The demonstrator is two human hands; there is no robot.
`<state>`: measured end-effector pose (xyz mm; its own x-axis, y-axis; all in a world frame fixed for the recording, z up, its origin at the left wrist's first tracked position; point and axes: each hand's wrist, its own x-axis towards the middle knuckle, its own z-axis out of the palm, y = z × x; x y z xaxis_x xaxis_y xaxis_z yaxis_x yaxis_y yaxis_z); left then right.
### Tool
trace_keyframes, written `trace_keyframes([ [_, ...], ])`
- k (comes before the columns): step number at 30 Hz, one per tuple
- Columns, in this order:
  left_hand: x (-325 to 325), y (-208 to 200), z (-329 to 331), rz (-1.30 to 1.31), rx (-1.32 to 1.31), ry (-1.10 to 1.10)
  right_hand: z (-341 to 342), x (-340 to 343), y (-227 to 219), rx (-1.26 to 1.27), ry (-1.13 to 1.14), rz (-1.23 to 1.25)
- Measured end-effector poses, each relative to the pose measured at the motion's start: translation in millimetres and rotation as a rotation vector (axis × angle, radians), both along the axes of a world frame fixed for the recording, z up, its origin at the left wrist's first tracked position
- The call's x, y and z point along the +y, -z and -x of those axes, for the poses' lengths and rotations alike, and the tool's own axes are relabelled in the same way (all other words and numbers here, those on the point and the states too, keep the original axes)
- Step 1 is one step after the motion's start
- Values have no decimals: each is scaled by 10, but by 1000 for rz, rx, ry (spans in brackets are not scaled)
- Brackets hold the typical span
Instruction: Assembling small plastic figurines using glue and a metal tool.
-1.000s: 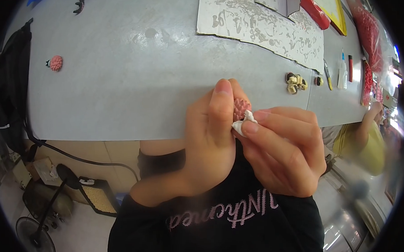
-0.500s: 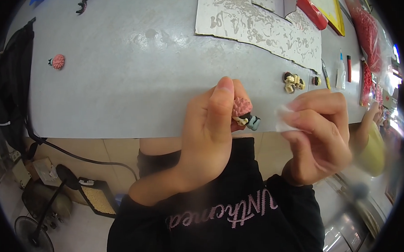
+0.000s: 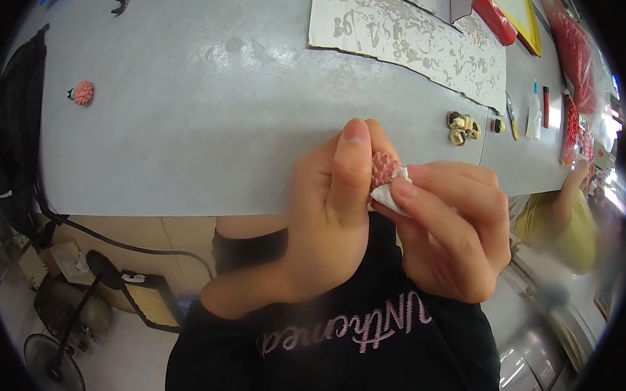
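Observation:
Close to the table's front edge, my left hand [image 3: 338, 208] is closed with its thumb up and grips a small figurine with a pink, petal-textured top [image 3: 384, 168]. My right hand [image 3: 461, 224] pinches a crumpled white tissue [image 3: 391, 198] and presses it against the figurine's near side. The fingers and tissue hide the figurine's lower part. Far to the left on the grey table [image 3: 163, 132] lies a similar pink piece [image 3: 83, 94] with a small dark and pale-blue end.
Right of my hands sit several cream-and-black pieces [image 3: 462, 128], a yellow-handled tool [image 3: 512, 120], a glue bottle [image 3: 534, 116] and a red stick [image 3: 547, 108]. Stained cardboard [image 3: 397, 52] lies at the back. A black bag [image 3: 13, 132] hangs left; another person [image 3: 559, 227] is at right.
My right hand has moved left and brought the tissue onto the figurine. The figurine's pale-blue and black lower part, visible before, is now covered. My left hand keeps its grip.

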<state>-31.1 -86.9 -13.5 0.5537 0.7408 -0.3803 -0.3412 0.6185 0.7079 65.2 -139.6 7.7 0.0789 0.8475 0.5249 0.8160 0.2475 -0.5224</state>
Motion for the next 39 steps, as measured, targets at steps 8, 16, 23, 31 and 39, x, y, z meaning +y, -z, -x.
trace_keyframes([
  [8, -45, 30, 4, -279, 76, 27, -50, -72, -50, 32, 10, 35],
  [16, -65, 23, -5, -242, 66, 20, -164, -24, -58, 293, -114, 54],
  [23, 69, 108, 60, -76, -184, 237, -347, 15, -31, 642, -20, 155],
  [31, 39, 58, 92, 29, -62, 153, -243, 166, -142, 768, -118, 443],
  [39, 202, -166, 80, 107, 91, 321, -346, 174, -73, 678, -280, 295],
])
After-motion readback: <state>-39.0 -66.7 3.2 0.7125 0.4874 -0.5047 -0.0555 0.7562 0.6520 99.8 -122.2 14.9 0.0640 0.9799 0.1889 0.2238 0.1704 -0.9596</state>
